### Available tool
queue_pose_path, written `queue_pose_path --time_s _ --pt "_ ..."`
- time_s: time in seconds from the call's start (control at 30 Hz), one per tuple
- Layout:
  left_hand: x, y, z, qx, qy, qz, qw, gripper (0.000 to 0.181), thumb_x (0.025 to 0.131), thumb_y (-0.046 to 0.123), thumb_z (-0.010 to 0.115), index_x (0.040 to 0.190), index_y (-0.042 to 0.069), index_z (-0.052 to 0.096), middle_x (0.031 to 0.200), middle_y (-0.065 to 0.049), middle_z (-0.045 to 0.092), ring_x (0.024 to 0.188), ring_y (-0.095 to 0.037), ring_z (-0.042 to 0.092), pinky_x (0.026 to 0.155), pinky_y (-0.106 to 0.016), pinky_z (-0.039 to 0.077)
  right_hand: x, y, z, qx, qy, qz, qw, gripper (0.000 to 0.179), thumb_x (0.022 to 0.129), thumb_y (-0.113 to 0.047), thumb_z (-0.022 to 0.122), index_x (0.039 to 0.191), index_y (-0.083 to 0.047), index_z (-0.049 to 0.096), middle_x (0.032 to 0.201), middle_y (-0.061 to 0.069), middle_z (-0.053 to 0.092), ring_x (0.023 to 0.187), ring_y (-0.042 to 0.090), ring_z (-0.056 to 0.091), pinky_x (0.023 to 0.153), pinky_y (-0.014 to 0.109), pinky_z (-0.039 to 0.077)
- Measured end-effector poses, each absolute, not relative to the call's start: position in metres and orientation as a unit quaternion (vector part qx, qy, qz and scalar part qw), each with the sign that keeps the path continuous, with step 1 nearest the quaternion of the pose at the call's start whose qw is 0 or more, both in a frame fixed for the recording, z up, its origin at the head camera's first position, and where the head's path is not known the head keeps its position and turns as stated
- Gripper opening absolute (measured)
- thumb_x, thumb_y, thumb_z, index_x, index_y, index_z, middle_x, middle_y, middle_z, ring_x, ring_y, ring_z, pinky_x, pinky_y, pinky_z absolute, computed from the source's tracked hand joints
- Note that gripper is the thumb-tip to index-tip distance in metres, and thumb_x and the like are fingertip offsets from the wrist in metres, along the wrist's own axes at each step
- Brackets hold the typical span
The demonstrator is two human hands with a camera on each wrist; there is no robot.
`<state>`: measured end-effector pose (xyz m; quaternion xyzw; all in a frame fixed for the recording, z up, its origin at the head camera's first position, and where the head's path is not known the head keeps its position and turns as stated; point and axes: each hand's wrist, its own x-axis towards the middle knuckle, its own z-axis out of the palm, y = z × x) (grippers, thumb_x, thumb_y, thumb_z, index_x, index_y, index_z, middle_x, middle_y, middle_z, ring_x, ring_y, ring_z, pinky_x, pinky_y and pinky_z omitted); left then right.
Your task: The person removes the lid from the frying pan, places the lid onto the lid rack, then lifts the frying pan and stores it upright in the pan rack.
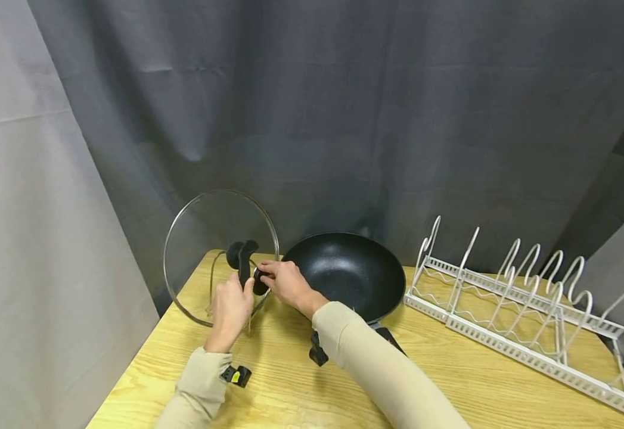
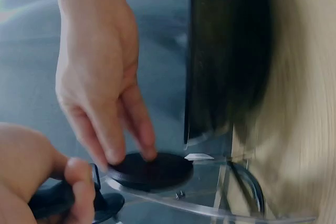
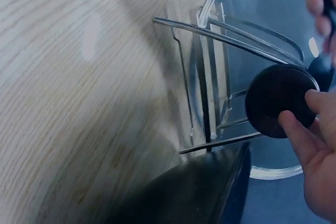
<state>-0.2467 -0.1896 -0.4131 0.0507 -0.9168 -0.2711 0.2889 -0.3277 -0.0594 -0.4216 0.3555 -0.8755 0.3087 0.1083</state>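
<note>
A large round glass lid (image 1: 196, 241) with a metal rim stands upright on the left of the table. My left hand (image 1: 232, 302) grips a black upright handle (image 1: 244, 265) in front of the lid's centre. Just right of it, my right hand (image 1: 290, 283) pinches a black round disc (image 3: 278, 100) between thumb and fingers. In the right wrist view, this disc sits at the end of a metal wire stand (image 3: 231, 38). The lid's lower part is by the wires; how they meet is partly hidden behind my hands.
A black wok (image 1: 344, 274) sits close to the right of the lid, its handle (image 1: 389, 339) partly behind my right sleeve. White wire rack (image 1: 526, 339) with several upright loops spans the right side of the wooden table (image 1: 301, 393). A dark curtain (image 1: 344, 119) hangs behind.
</note>
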Motion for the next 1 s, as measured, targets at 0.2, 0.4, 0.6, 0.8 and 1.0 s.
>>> queue_pose_path --time_s 0.2,0.4,0.6,0.8,1.0 --pt "-0.245 -0.192 -0.417 0.052 -0.914 -0.288 0.28 0.024 0.092 0.019 0.062 0.085 -0.004 0.059 0.066 -0.018 0.061 0.058 -0.036 0.061 0.047 -0.043 0.047 -0.321 -0.064 -0.422 0.372 -0.874 0.287 0.125 0.032 0.092 -0.012 0.063 0.123 -0.007 0.063 0.129 0.005 0.057 0.106 0.016 0.062 0.083 0.022 0.05" --pt "-0.246 -0.194 -0.413 0.035 -0.92 -0.295 0.255 0.024 0.094 0.019 0.059 0.084 -0.003 0.058 0.065 -0.016 0.06 0.06 -0.037 0.061 0.049 -0.044 0.047 -0.323 -0.061 -0.423 0.378 -0.868 0.285 0.152 0.03 0.091 -0.014 0.064 0.12 -0.009 0.065 0.125 0.004 0.06 0.109 0.018 0.06 0.087 0.027 0.049" --pt "-0.248 -0.195 -0.408 0.029 -0.92 -0.312 0.234 0.023 0.096 0.018 0.054 0.085 -0.001 0.058 0.061 -0.01 0.058 0.055 -0.029 0.06 0.048 -0.04 0.046 -0.326 -0.059 -0.422 0.385 -0.858 0.295 0.172 0.028 0.091 -0.016 0.064 0.118 -0.008 0.066 0.122 0.006 0.062 0.107 0.018 0.061 0.086 0.026 0.05" --pt "-0.245 -0.195 -0.403 0.035 -0.913 -0.366 0.176 0.02 0.098 0.018 0.049 0.091 0.001 0.057 0.061 -0.006 0.061 0.046 -0.017 0.059 0.044 -0.031 0.045 -0.327 -0.06 -0.423 0.373 -0.863 0.291 0.175 0.029 0.09 -0.019 0.065 0.118 -0.01 0.067 0.122 0.004 0.062 0.107 0.017 0.061 0.087 0.026 0.049" --pt "-0.242 -0.197 -0.401 0.021 -0.908 -0.398 0.13 0.02 0.1 0.017 0.044 0.096 0.001 0.056 0.062 -0.005 0.061 0.05 -0.02 0.062 0.044 -0.029 0.046 -0.327 -0.06 -0.426 0.362 -0.864 0.307 0.169 0.028 0.09 -0.019 0.066 0.116 -0.009 0.068 0.121 0.004 0.063 0.103 0.016 0.063 0.082 0.025 0.051"
